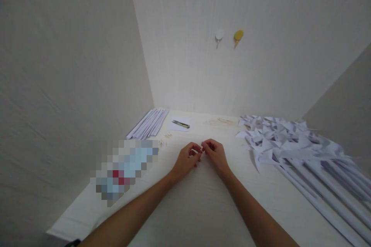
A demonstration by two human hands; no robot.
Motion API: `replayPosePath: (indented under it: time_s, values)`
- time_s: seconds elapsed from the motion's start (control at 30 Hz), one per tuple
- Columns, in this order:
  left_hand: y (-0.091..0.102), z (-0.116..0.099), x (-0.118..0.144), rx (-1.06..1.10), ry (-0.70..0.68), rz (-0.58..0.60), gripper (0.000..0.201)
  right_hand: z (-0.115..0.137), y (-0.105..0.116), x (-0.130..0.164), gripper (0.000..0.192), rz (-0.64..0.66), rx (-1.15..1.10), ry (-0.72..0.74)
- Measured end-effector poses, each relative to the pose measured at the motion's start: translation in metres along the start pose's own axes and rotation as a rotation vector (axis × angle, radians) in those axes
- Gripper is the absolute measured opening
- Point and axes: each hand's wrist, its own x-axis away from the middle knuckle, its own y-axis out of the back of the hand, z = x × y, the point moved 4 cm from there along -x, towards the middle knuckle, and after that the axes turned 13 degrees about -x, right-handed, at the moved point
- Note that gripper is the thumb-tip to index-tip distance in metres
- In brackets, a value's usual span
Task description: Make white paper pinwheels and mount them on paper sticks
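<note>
My left hand [188, 157] and my right hand [215, 153] meet over the middle of the white table, fingertips almost touching. Both are closed in a pinch. Something tiny and pale seems to be between the fingertips, too small to name. Beyond my left hand, small pale curled bits [167, 136] lie scattered. Thread snips [181, 124] rest on a white sheet of paper [177, 119] farther back. To the right of my right hand lies a heap of white paper pinwheels [272, 137] with rolled paper sticks [324, 189] pointing towards me.
A bundle of thin white paper tubes [149, 123] lies at the back left. In front of it is a blurred-out bluish item [130, 168]. Thin tan pieces [222, 120] are strewn near the back wall, which bears a white hook [219, 34] and a yellow hook [238, 35].
</note>
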Motion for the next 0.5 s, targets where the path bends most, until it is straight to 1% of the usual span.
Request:
replayPosePath:
  time_s: [0.07, 0.1, 0.17, 0.2, 0.23, 0.27, 0.3, 0.37, 0.43, 0.5]
  values:
    - [0.004, 0.000, -0.008, -0.136, -0.001, -0.035, 0.010, 0.001, 0.000, -0.001, 0.019, -0.007, -0.032, -0.005]
    - [0.009, -0.002, -0.014, -0.254, -0.013, -0.066, 0.010, 0.000, 0.000, -0.001, 0.019, -0.010, -0.044, -0.007]
    - [0.024, -0.010, -0.033, -0.633, -0.083, -0.130, 0.015, -0.001, 0.000, -0.002, 0.020, -0.017, -0.062, -0.017]
    - [0.032, -0.015, -0.044, -0.861, -0.137, -0.131, 0.018, -0.001, -0.001, -0.003, 0.020, -0.022, -0.068, -0.021]
    - [0.039, -0.018, -0.056, -1.103, -0.180, -0.117, 0.021, -0.002, -0.001, -0.003, 0.020, -0.027, -0.072, -0.024]
    - [0.045, -0.020, -0.068, -1.350, -0.208, -0.069, 0.026, -0.003, -0.001, -0.004, 0.020, -0.033, -0.077, -0.025]
    - [0.052, -0.021, -0.080, -1.428, -0.209, -0.029, 0.027, -0.003, -0.001, -0.004, 0.020, -0.037, -0.082, -0.024]
    - [0.060, -0.022, -0.099, -1.510, -0.225, 0.071, 0.028, -0.003, -0.002, -0.005, 0.020, -0.040, -0.094, -0.021]
    - [0.063, -0.020, -0.113, -1.573, -0.209, 0.194, 0.024, -0.003, -0.003, -0.007, 0.019, -0.034, -0.102, -0.023]
    - [0.064, -0.019, -0.122, -1.618, -0.212, 0.286, 0.022, -0.002, -0.003, -0.008, 0.019, -0.032, -0.099, -0.025]
